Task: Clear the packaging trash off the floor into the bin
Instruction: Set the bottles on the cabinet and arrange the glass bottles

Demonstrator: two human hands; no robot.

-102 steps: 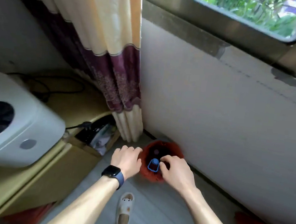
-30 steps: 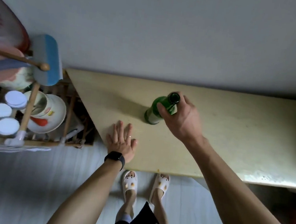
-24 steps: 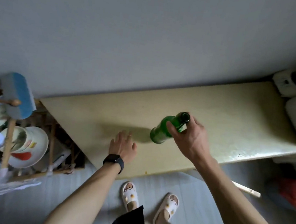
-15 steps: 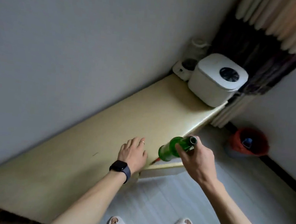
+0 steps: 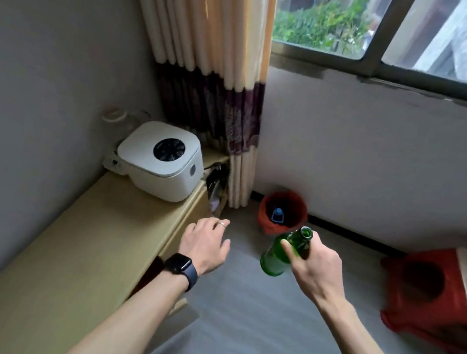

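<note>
Two hands are showing: one left hand (image 5: 205,246) and one right hand (image 5: 315,267). One green bottle (image 5: 275,260) is appearing, and one red bin (image 5: 270,229) is standing with one blue-topped item (image 5: 277,214) inside. One white appliance (image 5: 160,160) is sitting on one yellow counter (image 5: 89,248). One red stool (image 5: 427,298), one curtain (image 5: 210,59) and one window (image 5: 385,34) of two panes are showing. One watch (image 5: 179,266) and one ring (image 5: 222,224) are being worn.

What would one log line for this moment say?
right hand: holds green bottle | left hand: empty, fingers relaxed | red bin: on floor by wall
</note>
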